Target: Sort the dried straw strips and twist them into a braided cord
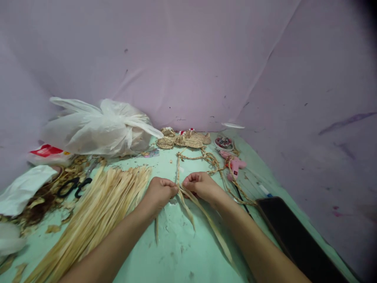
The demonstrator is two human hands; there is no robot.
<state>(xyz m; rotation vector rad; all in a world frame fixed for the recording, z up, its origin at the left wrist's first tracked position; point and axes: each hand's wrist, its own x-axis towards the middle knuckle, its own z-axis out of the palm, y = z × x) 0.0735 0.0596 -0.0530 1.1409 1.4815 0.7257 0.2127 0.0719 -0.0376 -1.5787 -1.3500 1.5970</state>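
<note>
At the centre, a braided cord of dried plant fibre runs toward me, its loose strips trailing over the green surface. My left hand pinches the braid's working end from the left, thumb and fingers closed. Just right of it, my right hand is closed on a strand, fingertips curled and partly hidden. Both hands nearly meet where the strips split from the braid. Beside my left forearm lies a bundle of pale, flat dried strips.
A knotted white plastic bag and woven slippers stand against the wall. Black-handled scissors lie among scraps at left. Toward the right are a pink glue gun, a bowl of small trinkets and a long black object.
</note>
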